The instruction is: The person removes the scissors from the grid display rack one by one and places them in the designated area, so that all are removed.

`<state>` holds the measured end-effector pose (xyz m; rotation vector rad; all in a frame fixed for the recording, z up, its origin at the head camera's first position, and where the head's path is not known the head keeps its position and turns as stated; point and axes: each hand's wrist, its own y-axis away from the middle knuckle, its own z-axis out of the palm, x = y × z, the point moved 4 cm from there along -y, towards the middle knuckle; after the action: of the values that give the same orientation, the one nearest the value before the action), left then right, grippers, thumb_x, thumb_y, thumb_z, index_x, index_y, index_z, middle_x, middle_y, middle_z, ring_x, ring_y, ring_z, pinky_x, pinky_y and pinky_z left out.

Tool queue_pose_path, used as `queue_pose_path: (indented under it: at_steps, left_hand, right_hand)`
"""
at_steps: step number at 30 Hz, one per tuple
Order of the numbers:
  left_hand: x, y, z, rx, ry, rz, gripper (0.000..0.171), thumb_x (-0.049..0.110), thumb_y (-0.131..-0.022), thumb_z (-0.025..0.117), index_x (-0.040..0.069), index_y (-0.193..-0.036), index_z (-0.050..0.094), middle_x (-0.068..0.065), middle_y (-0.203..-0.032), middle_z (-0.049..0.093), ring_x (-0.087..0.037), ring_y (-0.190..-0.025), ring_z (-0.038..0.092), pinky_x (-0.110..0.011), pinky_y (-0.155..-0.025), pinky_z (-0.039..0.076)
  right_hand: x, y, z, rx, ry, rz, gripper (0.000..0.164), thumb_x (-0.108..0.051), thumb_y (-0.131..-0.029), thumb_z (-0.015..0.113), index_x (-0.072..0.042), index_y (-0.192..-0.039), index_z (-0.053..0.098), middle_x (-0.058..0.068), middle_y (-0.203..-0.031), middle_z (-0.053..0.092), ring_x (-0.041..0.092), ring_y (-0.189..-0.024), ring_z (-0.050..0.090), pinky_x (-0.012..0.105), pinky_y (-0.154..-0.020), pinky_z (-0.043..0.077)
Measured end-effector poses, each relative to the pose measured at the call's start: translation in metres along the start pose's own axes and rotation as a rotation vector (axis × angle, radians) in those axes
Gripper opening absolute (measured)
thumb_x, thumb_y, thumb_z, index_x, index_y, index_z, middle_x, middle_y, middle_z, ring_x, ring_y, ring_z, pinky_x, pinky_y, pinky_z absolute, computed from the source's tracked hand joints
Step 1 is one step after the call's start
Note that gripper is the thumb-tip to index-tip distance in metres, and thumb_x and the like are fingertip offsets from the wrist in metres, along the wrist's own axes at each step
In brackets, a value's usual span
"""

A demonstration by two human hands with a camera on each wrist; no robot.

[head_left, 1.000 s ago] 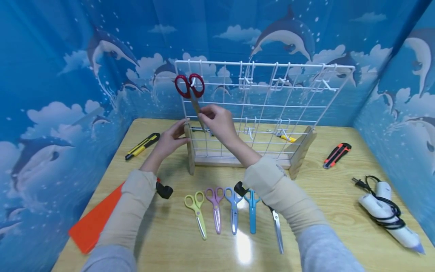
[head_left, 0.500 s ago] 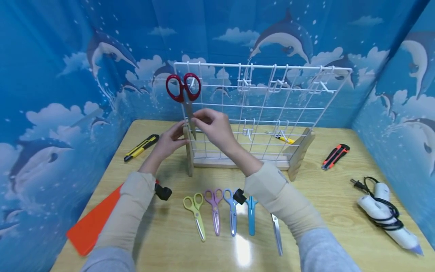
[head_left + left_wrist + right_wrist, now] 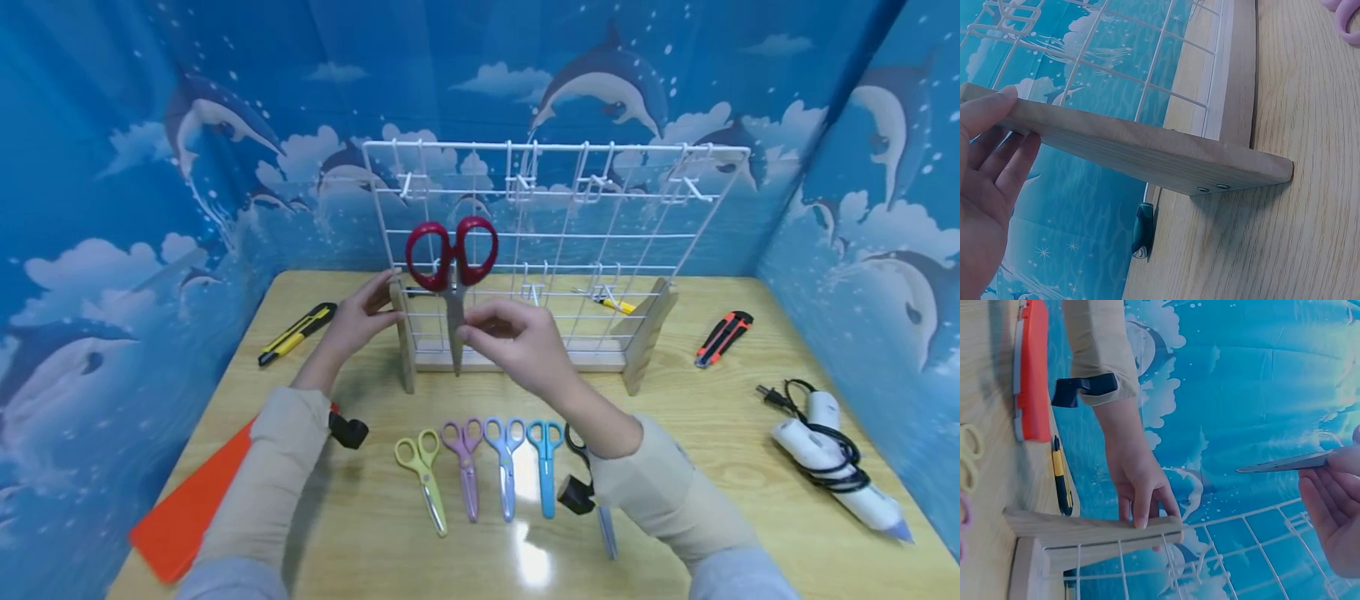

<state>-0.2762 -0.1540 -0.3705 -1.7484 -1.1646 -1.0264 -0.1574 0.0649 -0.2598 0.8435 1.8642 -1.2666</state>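
My right hand (image 3: 525,346) pinches a pair of red-handled scissors (image 3: 453,258) by the blades, handles up and tip down, in front of the white wire grid rack (image 3: 555,237). In the right wrist view only the blade (image 3: 1291,464) shows between thumb and fingers. My left hand (image 3: 362,317) grips the rack's left wooden upright (image 3: 1147,147), with the thumb on one side and fingers on the other. A bare white hook (image 3: 407,185) sits at the rack's upper left. Below lie yellow scissors (image 3: 426,479), purple scissors (image 3: 467,467), periwinkle scissors (image 3: 506,467) and teal scissors (image 3: 546,462).
Black-handled scissors (image 3: 607,529) lie partly under my right wrist. A yellow-black utility knife (image 3: 297,335) and an orange-red case (image 3: 198,500) are on the left. On the right are a red-black utility knife (image 3: 723,339) and a white corded tool (image 3: 840,475). More hooks hang on the grid.
My right hand has brought the red-handled scissors down and towards me, away from the upper left hook, after a small shift left. The left hand keeps its grip on the upright.
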Motion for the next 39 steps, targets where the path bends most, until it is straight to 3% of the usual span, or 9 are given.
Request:
queue_pose_path:
  at_steps: [5,11,13,15,20,22,26,30,39]
  left_hand:
    - [0.001,-0.001,0.001,-0.006,-0.014,-0.001,0.067,0.011,-0.072,0.064,0.024,-0.13,0.033,-0.011,-0.131,0.036,-0.024,-0.117,0.038,-0.034,-0.092,0.039]
    - [-0.002,0.001,0.0,0.005,-0.03,-0.042,0.068,0.016,-0.071,0.066,0.029,-0.129,0.034,-0.008,-0.131,0.037,-0.023,-0.117,0.038,-0.036,-0.092,0.039]
    - [-0.003,0.002,0.0,0.006,-0.039,-0.053,0.067,0.017,-0.071,0.066,0.033,-0.128,0.034,-0.008,-0.131,0.036,-0.022,-0.117,0.038,-0.035,-0.091,0.04]
    - [-0.003,0.002,0.0,0.001,-0.054,-0.055,0.067,0.017,-0.071,0.065,0.036,-0.127,0.034,-0.007,-0.132,0.036,-0.021,-0.117,0.038,-0.033,-0.091,0.04]
    - [-0.002,0.001,-0.001,-0.001,-0.055,-0.04,0.067,0.016,-0.072,0.065,0.029,-0.13,0.033,-0.009,-0.132,0.035,-0.023,-0.117,0.038,-0.033,-0.091,0.04]
    - [-0.002,0.0,-0.001,-0.001,-0.039,-0.034,0.067,0.015,-0.072,0.065,0.025,-0.13,0.033,-0.009,-0.131,0.036,-0.024,-0.117,0.038,-0.034,-0.091,0.04]
    - [-0.002,-0.001,0.0,-0.007,-0.013,-0.021,0.067,0.012,-0.072,0.065,0.022,-0.131,0.033,-0.011,-0.131,0.036,-0.024,-0.117,0.037,-0.037,-0.092,0.038]
    - [-0.001,-0.001,0.0,-0.007,0.011,-0.008,0.066,0.011,-0.072,0.065,0.024,-0.13,0.034,-0.011,-0.13,0.037,-0.024,-0.117,0.038,-0.04,-0.093,0.037]
    - [0.0,-0.001,0.0,-0.007,0.005,-0.017,0.067,0.011,-0.072,0.065,0.024,-0.13,0.034,-0.011,-0.131,0.037,-0.023,-0.117,0.038,-0.035,-0.091,0.039]
  right_hand:
    - [0.008,0.04,-0.024,-0.017,0.055,0.102,0.01,-0.002,-0.074,0.062,0.0,-0.084,0.062,0.009,-0.083,0.063,0.01,-0.073,0.059,0.026,-0.067,0.052]
    - [0.041,0.097,-0.056,0.067,0.12,0.259,0.008,-0.004,-0.075,0.061,0.001,-0.082,0.061,0.004,-0.078,0.062,0.008,-0.067,0.058,0.023,-0.061,0.052]
    - [0.061,0.121,-0.068,0.097,0.079,0.322,0.011,-0.005,-0.076,0.061,0.001,-0.085,0.061,0.004,-0.078,0.062,0.01,-0.065,0.058,0.023,-0.058,0.052]
    - [0.095,0.151,-0.084,0.131,0.019,0.356,0.014,-0.006,-0.077,0.06,0.001,-0.09,0.06,0.006,-0.08,0.062,0.014,-0.065,0.059,0.025,-0.058,0.053]
    - [0.181,0.224,-0.132,0.218,0.043,0.491,0.022,-0.012,-0.078,0.06,-0.002,-0.098,0.059,0.01,-0.086,0.061,0.02,-0.069,0.06,0.028,-0.063,0.053]
    - [0.195,0.242,-0.146,0.258,0.09,0.574,0.025,-0.017,-0.078,0.061,-0.002,-0.099,0.058,0.01,-0.087,0.061,0.02,-0.071,0.06,0.029,-0.063,0.053]
    - [0.201,0.264,-0.162,0.326,0.104,0.671,0.032,-0.023,-0.076,0.062,0.001,-0.098,0.057,0.008,-0.086,0.061,0.018,-0.071,0.06,0.031,-0.062,0.053]
    - [0.188,0.269,-0.166,0.339,0.131,0.776,0.035,-0.03,-0.075,0.064,-0.001,-0.094,0.059,-0.003,-0.079,0.062,0.011,-0.067,0.059,0.028,-0.062,0.053]
    - [0.15,0.263,-0.16,0.309,0.161,0.993,0.03,-0.011,-0.081,0.055,0.014,-0.098,0.052,-0.002,-0.07,0.06,0.006,-0.063,0.056,0.022,-0.061,0.053]
